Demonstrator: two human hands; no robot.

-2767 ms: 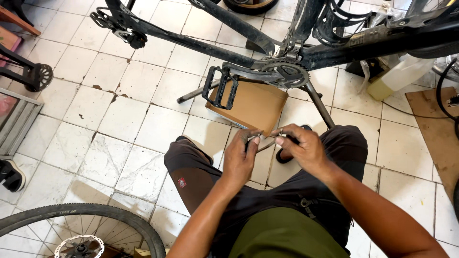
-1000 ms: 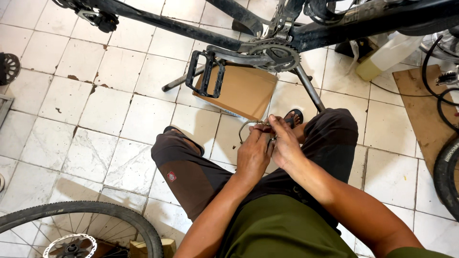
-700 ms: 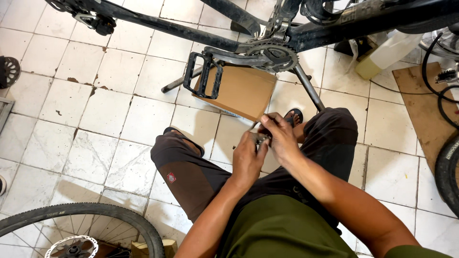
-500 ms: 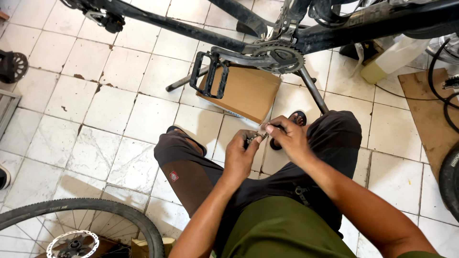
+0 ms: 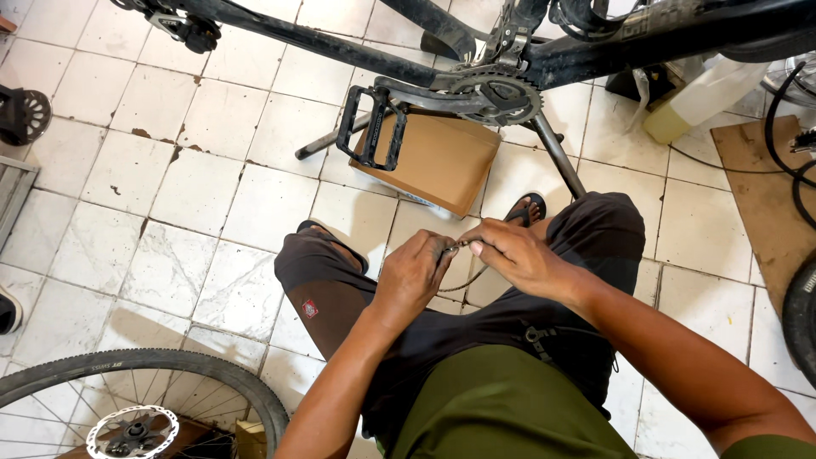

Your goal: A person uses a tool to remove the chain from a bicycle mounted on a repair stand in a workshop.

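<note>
My left hand [image 5: 415, 274] and my right hand [image 5: 518, 257] meet above my knees, both pinching a thin dark cable [image 5: 463, 280] that loops down between them. The fingers are closed around its end, which is mostly hidden. I sit in dark shorts with sandalled feet on the white tiled floor. Just beyond my hands lies a brown cardboard box [image 5: 438, 161], and above it hang a black bicycle pedal [image 5: 371, 127] and the chainring [image 5: 497, 89] of a black bicycle frame [image 5: 340, 47].
A loose bicycle wheel with a disc rotor [image 5: 136, 399] lies at the lower left. A cream plastic jug [image 5: 701, 98] and a brown board [image 5: 765, 187] are at the right. Another tyre [image 5: 799, 314] shows at the right edge. A stand leg [image 5: 557, 153] angles down beside my foot.
My hands stay together on the cable, shifting slightly as the fingers work it. The view has drifted a little; the bicycle and box are unmoved.
</note>
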